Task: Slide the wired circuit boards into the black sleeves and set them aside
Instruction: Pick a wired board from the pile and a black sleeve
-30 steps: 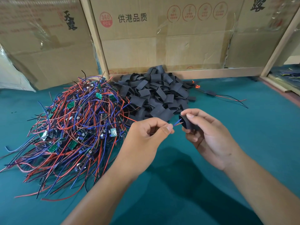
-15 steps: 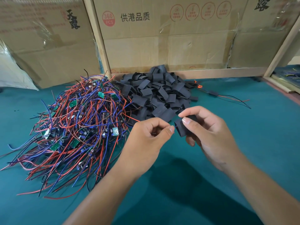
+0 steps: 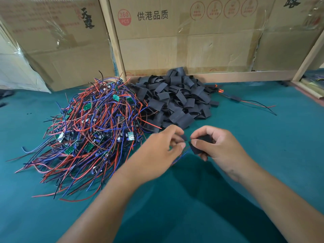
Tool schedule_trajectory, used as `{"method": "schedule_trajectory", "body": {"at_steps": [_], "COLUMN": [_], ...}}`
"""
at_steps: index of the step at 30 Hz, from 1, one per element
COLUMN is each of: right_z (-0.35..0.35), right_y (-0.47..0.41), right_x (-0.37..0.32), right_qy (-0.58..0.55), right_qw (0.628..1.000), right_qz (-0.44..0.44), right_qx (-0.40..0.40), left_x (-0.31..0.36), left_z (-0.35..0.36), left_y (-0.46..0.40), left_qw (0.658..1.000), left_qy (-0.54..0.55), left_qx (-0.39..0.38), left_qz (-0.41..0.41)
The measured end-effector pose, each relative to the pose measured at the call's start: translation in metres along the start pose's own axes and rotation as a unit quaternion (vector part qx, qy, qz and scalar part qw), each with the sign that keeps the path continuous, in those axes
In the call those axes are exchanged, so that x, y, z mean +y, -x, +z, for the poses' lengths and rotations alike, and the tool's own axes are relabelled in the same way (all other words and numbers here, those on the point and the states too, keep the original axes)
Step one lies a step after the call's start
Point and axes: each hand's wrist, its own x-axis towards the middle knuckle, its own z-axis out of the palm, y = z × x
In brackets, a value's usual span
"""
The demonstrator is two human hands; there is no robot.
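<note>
My right hand grips a black sleeve above the green table. My left hand pinches a small dark piece at the sleeve's left mouth, and blue and red wires trail down from there. The board itself is hidden. A tangled pile of wired circuit boards lies to the left. A heap of black sleeves sits behind my hands.
One sleeved board with red and black wires lies at the back right of the green table. Cardboard boxes in a wooden frame wall off the back. A white sheet leans at the far left.
My hands dropped slightly toward the table. The wires, hidden half a second ago, now hang out of the sleeve's left end below my left thumb.
</note>
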Motion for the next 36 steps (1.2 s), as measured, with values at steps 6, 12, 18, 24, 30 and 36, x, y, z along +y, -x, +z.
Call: {"method": "schedule_trajectory", "body": {"at_steps": [6, 12, 18, 24, 30, 36], "right_z": [-0.007, -0.011, -0.005, 0.006, 0.017, 0.030], "right_y": [-0.005, -0.007, -0.006, -0.007, -0.001, 0.008], "right_x": [0.003, 0.002, -0.004, -0.008, -0.007, -0.002], "right_qy": [0.023, -0.008, -0.129, -0.285, -0.303, -0.243], "right_qw": [1.000, 0.999, 0.985, 0.942, 0.938, 0.955], "right_qz": [0.011, 0.037, 0.105, 0.167, 0.163, 0.163], "right_qx": [0.013, 0.013, 0.038, 0.058, 0.050, 0.038], "left_x": [-0.031, -0.037, -0.035, -0.030, -0.025, -0.017], "left_z": [-0.028, -0.019, -0.015, -0.003, 0.000, 0.010], "left_y": [0.018, 0.013, 0.012, 0.011, 0.013, 0.013], "left_qw": [0.975, 0.988, 0.993, 0.995, 0.989, 0.983], "left_qy": [-0.178, -0.139, -0.094, -0.001, 0.105, 0.108], "left_qx": [-0.135, -0.066, 0.021, 0.081, 0.107, 0.139], "left_qz": [-0.002, 0.031, 0.071, 0.051, 0.019, 0.043]}}
